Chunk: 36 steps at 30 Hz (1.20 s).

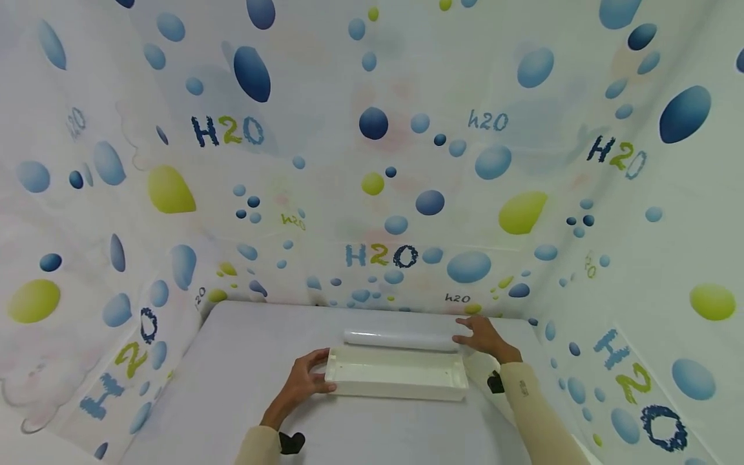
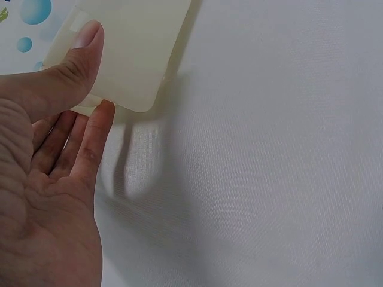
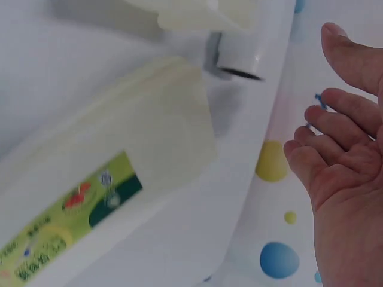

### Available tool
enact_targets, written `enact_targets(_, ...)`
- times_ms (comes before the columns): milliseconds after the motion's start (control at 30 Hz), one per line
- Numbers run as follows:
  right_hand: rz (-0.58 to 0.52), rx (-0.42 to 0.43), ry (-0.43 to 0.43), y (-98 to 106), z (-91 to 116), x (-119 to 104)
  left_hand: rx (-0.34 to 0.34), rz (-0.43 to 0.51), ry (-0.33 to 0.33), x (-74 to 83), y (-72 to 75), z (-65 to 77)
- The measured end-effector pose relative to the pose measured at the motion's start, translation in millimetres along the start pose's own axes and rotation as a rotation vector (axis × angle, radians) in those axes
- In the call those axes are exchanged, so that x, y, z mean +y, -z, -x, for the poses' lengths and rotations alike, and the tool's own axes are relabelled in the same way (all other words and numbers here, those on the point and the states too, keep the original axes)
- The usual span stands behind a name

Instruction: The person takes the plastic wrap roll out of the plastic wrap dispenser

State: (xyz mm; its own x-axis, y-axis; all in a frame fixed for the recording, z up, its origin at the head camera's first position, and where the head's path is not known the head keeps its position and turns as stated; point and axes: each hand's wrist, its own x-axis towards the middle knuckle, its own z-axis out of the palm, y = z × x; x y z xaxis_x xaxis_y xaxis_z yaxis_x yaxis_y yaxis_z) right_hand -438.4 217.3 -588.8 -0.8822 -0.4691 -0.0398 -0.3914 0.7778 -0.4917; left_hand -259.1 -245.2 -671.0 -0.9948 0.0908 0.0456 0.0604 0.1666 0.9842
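A long cream plastic box [image 1: 401, 391], its open side showing, sits on the white table. My left hand [image 1: 306, 378] grips its left end; in the left wrist view the thumb lies on the end wall of the box [image 2: 131, 54] and fingers reach under its edge. Just behind the box lies a white roll of film [image 1: 401, 339], whose hollow end shows beside the box in the right wrist view. Near the roll's right end is my right hand [image 1: 481, 337], fingers spread and loosely bent, holding nothing.
A cream lid-like piece [image 3: 167, 119] with a green printed label [image 3: 75, 218] lies to the right of the box, partly under the right forearm in the head view. White walls [image 1: 372, 155] with blue and green drops stand around the table [image 1: 256, 329].
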Motion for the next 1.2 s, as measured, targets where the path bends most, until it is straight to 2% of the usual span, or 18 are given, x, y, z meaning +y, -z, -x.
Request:
enact_targets(133,0.016,0.03,0.009,18,10,7,0.014,-0.029,0.008,0.5,-0.3,-1.9)
enact_targets(267,0.003,0.062,-0.025,36,21,12,0.033,-0.035,0.036,0.0,0.1,-2.2)
enact_targets(500,-0.012,0.089,-0.129,55,41,22,0.066,-0.027,0.059,-0.9,2.9,-0.8)
enact_targets(800,-0.024,0.103,-0.176,65,68,39,0.041,-0.005,0.057,-0.8,-0.9,-3.0)
enact_targets(933,-0.022,0.113,-0.172,69,75,42,-0.01,-0.019,0.042,2.2,-1.1,-6.2)
enact_targets(1100,-0.002,0.103,-0.178,73,77,38,-0.094,-0.147,0.021,18.5,14.4,-3.1)
enact_targets(1200,0.009,0.08,-0.164,76,79,35,-0.077,-0.244,0.01,35.7,29.7,-3.0)
